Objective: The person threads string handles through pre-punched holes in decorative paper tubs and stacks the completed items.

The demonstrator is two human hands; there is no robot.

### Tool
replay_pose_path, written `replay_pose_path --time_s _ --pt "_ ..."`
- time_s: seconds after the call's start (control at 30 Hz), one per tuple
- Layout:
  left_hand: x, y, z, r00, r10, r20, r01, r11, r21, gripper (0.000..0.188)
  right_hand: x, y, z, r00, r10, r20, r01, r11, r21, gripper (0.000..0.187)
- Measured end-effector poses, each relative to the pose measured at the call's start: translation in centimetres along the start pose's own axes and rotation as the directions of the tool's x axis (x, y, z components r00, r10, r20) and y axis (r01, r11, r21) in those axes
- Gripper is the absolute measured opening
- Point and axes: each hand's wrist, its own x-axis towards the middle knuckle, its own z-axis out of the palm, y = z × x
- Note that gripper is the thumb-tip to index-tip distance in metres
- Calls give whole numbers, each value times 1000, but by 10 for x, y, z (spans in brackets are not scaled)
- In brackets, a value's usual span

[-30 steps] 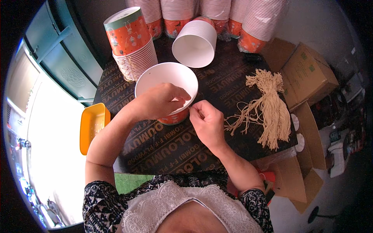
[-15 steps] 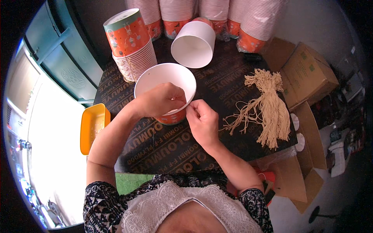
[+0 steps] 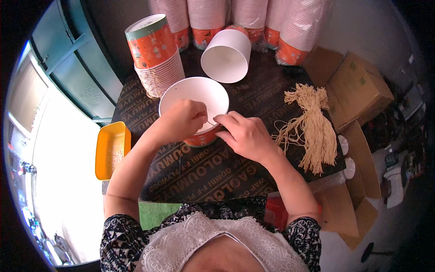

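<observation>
A white-lined paper bucket (image 3: 199,90) with an orange printed outside stands upright in front of me. My left hand (image 3: 183,120) reaches over its near left rim, fingers curled together inside the opening. A short pale piece of string (image 3: 211,122) spans from those fingers to my right hand (image 3: 249,136) at the right rim. The right thumb and forefinger pinch at the string's end by the rim; the exact grip is partly hidden. On the table's right lies a tied bundle of beige strings (image 3: 317,131), its loose ends trailing toward my right hand.
A nested stack of buckets (image 3: 152,50) with string hanging on it stands at the back left. Behind the bucket, another one (image 3: 225,56) lies tipped. Plastic-wrapped stacks (image 3: 297,31) line the back. A yellow tray (image 3: 105,152) sits left; open cardboard boxes (image 3: 360,90) stand right.
My right hand has turned over from a fist outside the rim to a pinch at it. The left fingers have lifted a little, and string now shows between the hands.
</observation>
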Motion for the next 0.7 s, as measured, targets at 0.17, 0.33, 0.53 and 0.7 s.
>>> replay_pose_path --time_s 0.17,0.33,0.53,0.7 --pt "-10 6 2 996 -14 -83 16 1000 21 13 3 16 21 973 -163 -162 154 986 -62 20" --pt "-14 -7 16 981 11 -191 31 976 215 11 0 30 46 961 -227 -158 202 966 -159 16" --pt "-7 -28 55 986 -102 -133 142 928 345 8 -7 53 77 980 -190 -50 173 954 -244 5" --pt "0 -66 82 987 -40 -158 87 948 305 11 -13 60 100 988 -42 147 81 959 -271 8"
